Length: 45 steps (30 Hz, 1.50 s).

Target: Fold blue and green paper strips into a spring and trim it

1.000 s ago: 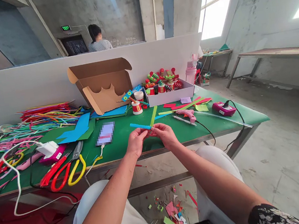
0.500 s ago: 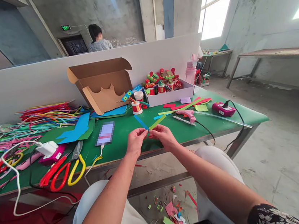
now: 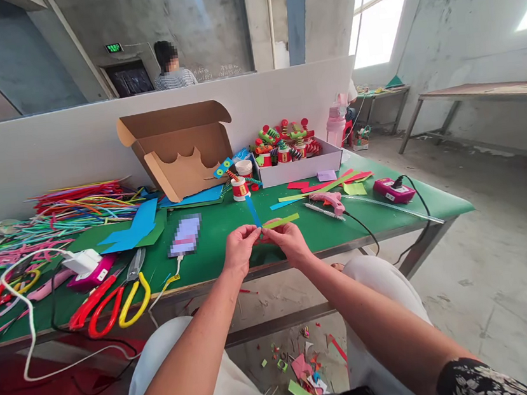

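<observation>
Table below, left hand and right hand pinch blue strip and green strip

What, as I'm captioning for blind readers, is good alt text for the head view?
The left hand and right hand pinch a blue strip and a lime strip where they meet, at a green table. A pink glue gun lies right; cup figures sit in a box behind.

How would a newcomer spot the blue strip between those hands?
By the near edge of the green table, the left hand and right hand come together. From their fingers, the blue strip points away toward the red-and-white cup, unlike its neighbour, the yellow-green strip, which points right.
</observation>
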Available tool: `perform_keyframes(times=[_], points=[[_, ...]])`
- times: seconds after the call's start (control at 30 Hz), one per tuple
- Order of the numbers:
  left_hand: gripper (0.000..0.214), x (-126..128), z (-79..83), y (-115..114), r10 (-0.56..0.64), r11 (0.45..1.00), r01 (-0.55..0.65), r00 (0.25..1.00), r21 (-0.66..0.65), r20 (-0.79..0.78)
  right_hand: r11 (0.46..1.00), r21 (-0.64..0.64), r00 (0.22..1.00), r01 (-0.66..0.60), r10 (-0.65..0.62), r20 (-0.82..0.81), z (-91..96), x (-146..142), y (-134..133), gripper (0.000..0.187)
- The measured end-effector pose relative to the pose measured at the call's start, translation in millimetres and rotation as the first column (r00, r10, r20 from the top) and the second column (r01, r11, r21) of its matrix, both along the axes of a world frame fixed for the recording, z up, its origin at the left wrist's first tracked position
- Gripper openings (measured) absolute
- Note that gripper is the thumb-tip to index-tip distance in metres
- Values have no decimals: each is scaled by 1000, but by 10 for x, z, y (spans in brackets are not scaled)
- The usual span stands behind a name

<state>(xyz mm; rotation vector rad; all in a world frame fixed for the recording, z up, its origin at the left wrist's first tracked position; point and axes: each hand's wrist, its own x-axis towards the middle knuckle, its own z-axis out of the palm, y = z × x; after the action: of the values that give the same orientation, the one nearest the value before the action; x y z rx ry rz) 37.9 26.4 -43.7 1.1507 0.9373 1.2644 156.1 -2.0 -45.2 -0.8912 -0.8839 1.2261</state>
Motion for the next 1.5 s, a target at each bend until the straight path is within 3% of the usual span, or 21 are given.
perform_keyframes(times=[0.1, 0.43, 0.67, 0.77, 0.9, 1.23, 1.5], points=[[33, -17, -1, 14, -8, 1000, 8, 998, 2, -55, 1000, -1, 1000, 10, -10, 13, -7, 14, 12, 28], [35, 16, 6, -10, -5, 999, 8, 998, -38, 69, 995, 42, 995, 94, -94, 13, 16, -33, -17, 27], [38, -85, 97, 25, 49, 994, -29, 983, -109, 180, 991, -19, 935, 131, -130, -331, 72, 98, 49, 37], [36, -59, 96, -9, -11, 994, 30, 983, -101, 182, 998, -49, 965, 48, -59, -255, 6, 78, 70, 32], [37, -9, 64, -35, -56, 995, 67, 988, -71, 146, 995, 3, 979, -98, 97, -178, -48, 26, 54, 30], [37, 9, 56, -41, -50, 998, 53, 994, -26, 100, 994, 13, 981, -105, 106, -162, -21, 32, 17, 31], [32, 50, 59, -77, 8, 999, -2, 992, -49, 126, 999, 44, 990, -17, 23, -139, -55, -24, 13, 24]])
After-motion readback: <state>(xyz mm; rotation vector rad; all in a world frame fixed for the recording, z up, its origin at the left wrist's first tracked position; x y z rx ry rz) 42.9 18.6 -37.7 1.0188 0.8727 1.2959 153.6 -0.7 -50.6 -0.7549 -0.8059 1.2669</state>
